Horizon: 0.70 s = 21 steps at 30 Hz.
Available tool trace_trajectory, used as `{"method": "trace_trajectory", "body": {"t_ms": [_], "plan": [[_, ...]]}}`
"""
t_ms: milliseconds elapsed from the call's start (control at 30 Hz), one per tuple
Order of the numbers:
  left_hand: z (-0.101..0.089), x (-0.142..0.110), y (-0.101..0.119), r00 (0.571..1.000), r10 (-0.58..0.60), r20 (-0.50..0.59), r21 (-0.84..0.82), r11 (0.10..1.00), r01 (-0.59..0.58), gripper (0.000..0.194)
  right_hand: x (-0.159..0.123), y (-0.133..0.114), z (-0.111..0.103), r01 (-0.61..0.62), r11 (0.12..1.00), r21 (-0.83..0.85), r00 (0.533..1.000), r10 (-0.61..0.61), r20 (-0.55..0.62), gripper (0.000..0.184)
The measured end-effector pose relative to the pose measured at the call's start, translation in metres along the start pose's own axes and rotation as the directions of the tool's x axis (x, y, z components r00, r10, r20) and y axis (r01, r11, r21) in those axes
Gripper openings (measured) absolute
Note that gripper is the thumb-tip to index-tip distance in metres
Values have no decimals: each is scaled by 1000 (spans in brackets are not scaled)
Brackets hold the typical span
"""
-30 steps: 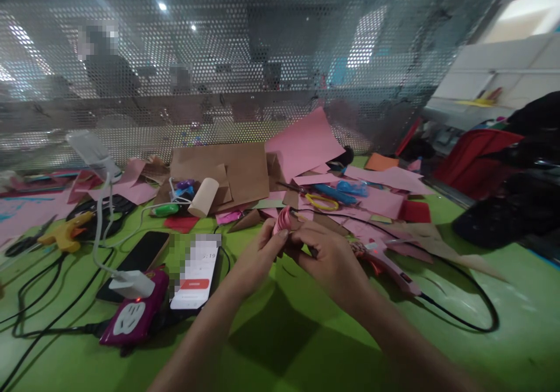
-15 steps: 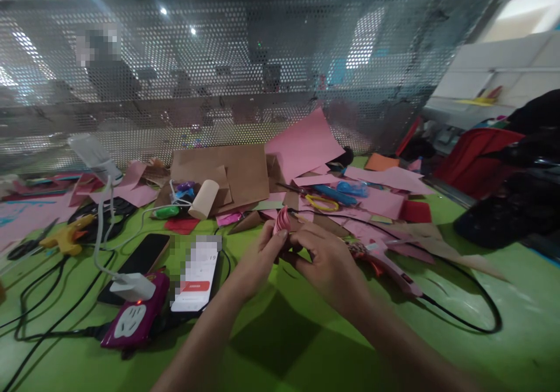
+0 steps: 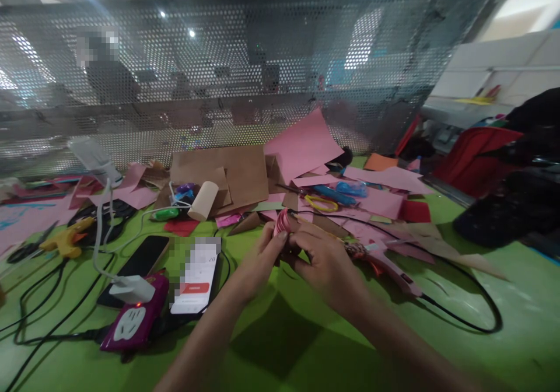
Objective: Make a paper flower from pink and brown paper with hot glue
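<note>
Both hands meet over the middle of the green table. My left hand pinches a small curled pink paper piece between thumb and fingers. My right hand is closed on the same pink piece from the right, its fingers curled around the lower part. A pink glue gun lies just right of my right hand, its black cord looping across the table.
Two phones and a purple power strip with a white charger lie at the left. Pink and brown paper sheets, yellow-handled scissors, a cardboard roll and a yellow glue gun crowd the back. A perforated metal screen stands behind.
Both hands stay closed on the pink paper piece in nearly the same place. The camera view has shifted slightly.
</note>
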<state>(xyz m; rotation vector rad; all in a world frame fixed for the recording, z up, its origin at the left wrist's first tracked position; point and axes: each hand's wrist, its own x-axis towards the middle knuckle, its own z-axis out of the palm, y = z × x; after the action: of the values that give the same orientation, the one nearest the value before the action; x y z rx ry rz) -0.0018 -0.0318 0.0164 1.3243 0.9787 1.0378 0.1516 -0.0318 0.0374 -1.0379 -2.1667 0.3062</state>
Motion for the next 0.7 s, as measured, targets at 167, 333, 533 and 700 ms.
{"method": "trace_trajectory", "body": {"t_ms": [167,333,533,700], "plan": [[0,1,1,1000,0,3,9,1000,0,29,-1,4,1,23,1000,-17,999,-23,-24,13],[-1,0,1,1000,-11,-23,-24,1000,10,31,-4,4,-3,43,999,10,997,-42,-58,22],[-2,-1,6,1000,-30,4,-61,998,30,27,-4,8,-12,17,998,61,988,-8,-151,25],[-2,0,5,999,-22,-31,-62,998,20,24,-4,8,-11,3,995,104,991,11,-135,26]]}}
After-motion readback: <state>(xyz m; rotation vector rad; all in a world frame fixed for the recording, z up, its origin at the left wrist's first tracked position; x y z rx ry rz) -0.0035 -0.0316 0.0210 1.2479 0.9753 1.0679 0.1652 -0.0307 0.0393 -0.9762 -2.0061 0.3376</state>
